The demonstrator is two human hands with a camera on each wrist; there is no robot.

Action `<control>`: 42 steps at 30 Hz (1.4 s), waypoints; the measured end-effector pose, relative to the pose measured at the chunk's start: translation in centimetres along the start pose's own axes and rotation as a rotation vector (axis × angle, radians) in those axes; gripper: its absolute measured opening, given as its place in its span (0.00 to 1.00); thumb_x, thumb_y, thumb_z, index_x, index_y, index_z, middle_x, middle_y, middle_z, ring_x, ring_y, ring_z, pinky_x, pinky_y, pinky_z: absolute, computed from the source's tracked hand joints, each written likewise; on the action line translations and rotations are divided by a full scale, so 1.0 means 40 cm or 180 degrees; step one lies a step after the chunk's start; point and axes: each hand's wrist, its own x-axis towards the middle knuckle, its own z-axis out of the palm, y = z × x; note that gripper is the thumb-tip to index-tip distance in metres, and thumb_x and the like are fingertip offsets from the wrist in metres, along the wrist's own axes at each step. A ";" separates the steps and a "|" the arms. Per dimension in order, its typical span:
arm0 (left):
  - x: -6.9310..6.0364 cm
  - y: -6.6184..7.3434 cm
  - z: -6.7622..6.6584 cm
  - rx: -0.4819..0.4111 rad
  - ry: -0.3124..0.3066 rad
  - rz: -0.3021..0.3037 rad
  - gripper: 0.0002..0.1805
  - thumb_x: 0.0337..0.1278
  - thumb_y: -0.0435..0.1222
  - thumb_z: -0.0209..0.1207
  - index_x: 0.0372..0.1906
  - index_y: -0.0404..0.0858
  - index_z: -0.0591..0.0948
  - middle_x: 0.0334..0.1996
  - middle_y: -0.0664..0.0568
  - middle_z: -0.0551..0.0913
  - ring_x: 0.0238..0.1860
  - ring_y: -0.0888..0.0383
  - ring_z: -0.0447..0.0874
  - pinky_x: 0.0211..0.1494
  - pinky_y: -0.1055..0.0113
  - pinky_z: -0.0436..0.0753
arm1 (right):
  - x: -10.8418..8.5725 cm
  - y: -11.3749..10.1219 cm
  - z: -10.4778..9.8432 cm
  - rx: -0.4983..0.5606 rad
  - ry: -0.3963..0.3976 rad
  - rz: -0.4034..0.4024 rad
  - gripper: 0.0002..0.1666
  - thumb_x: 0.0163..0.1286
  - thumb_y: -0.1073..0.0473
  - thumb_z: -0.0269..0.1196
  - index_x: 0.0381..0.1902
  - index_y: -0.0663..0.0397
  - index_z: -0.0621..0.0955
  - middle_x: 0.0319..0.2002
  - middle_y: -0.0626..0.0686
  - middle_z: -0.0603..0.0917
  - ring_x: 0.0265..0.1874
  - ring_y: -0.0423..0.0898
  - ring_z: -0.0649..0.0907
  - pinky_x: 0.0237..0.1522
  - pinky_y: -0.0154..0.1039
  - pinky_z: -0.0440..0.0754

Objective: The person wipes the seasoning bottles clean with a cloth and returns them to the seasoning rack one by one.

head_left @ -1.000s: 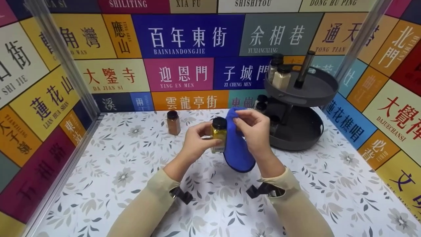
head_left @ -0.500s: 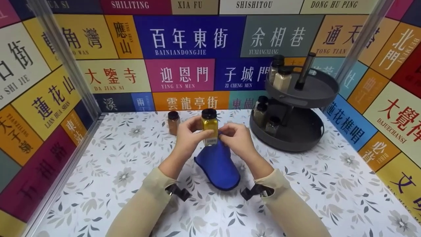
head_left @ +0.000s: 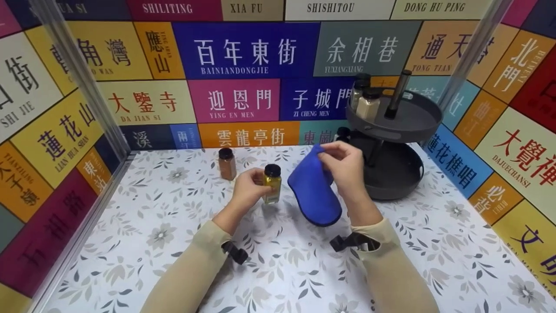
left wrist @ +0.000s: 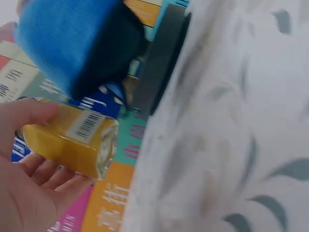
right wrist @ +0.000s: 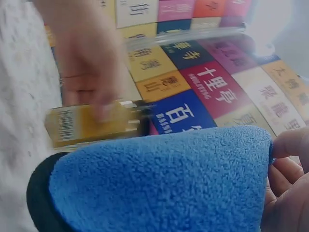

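My left hand point(head_left: 250, 190) grips a small glass jar point(head_left: 272, 184) with a black lid and yellow contents, upright in the head view. A barcode label shows on the jar point(left wrist: 79, 133) in the left wrist view. Between thumb and fingers, my right hand point(head_left: 347, 169) pinches the top end of a blue cloth point(head_left: 315, 189) with dark edging, which hangs down to the right of the jar. The cloth point(right wrist: 164, 179) looks fluffy in the right wrist view and covers part of the scene. Jar and cloth are apart in the head view.
A similar jar with reddish-brown contents point(head_left: 227, 164) stands behind my left hand on the floral-patterned table point(head_left: 278, 269). At the back right is a dark two-tier round rack point(head_left: 391, 174), with jars such as a cream-filled one point(head_left: 369, 104) on its upper tier. Sign-patterned walls surround the table.
The cloth went from beside the jar to below and in front of it, then back to the right with my right hand. The jar has moved left and is now lower.
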 end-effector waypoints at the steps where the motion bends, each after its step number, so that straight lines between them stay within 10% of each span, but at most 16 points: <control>1: 0.004 -0.011 0.004 0.0053 -0.0014 -0.0045 0.23 0.37 0.24 0.74 0.48 0.31 0.87 0.42 0.41 0.90 0.43 0.49 0.89 0.55 0.58 0.88 | 0.003 -0.002 -0.005 0.0020 0.0028 -0.0021 0.10 0.62 0.76 0.69 0.42 0.73 0.88 0.33 0.58 0.91 0.25 0.38 0.84 0.27 0.31 0.83; 9: 0.014 -0.071 0.018 0.0384 -0.0138 -0.0286 0.24 0.33 0.26 0.72 0.46 0.33 0.85 0.44 0.41 0.89 0.49 0.46 0.87 0.62 0.53 0.85 | 0.010 -0.008 -0.014 0.0027 0.0025 -0.0040 0.10 0.63 0.77 0.69 0.43 0.72 0.88 0.33 0.54 0.91 0.26 0.39 0.86 0.28 0.32 0.84; 20: 0.020 -0.104 -0.010 0.0125 -0.1010 0.0375 0.48 0.36 0.13 0.53 0.74 0.34 0.73 0.66 0.37 0.82 0.66 0.43 0.82 0.72 0.52 0.78 | -0.002 0.000 0.004 0.0056 -0.0151 0.0062 0.10 0.64 0.76 0.69 0.44 0.70 0.88 0.30 0.49 0.90 0.26 0.39 0.84 0.28 0.31 0.83; 33: 0.012 -0.097 0.006 0.0063 -0.0906 -0.0010 0.25 0.39 0.19 0.66 0.51 0.29 0.83 0.44 0.42 0.86 0.48 0.46 0.91 0.51 0.60 0.90 | -0.003 0.007 0.002 0.0053 -0.0173 0.0014 0.11 0.63 0.77 0.69 0.44 0.71 0.88 0.29 0.49 0.90 0.25 0.38 0.84 0.26 0.30 0.83; 42: 0.004 -0.055 0.015 -0.0611 -0.0596 -0.0071 0.20 0.41 0.23 0.70 0.46 0.32 0.83 0.43 0.46 0.84 0.45 0.49 0.90 0.44 0.63 0.90 | 0.009 0.000 -0.015 0.0074 -0.0022 -0.0068 0.10 0.63 0.77 0.69 0.43 0.73 0.87 0.29 0.49 0.90 0.24 0.39 0.84 0.26 0.31 0.83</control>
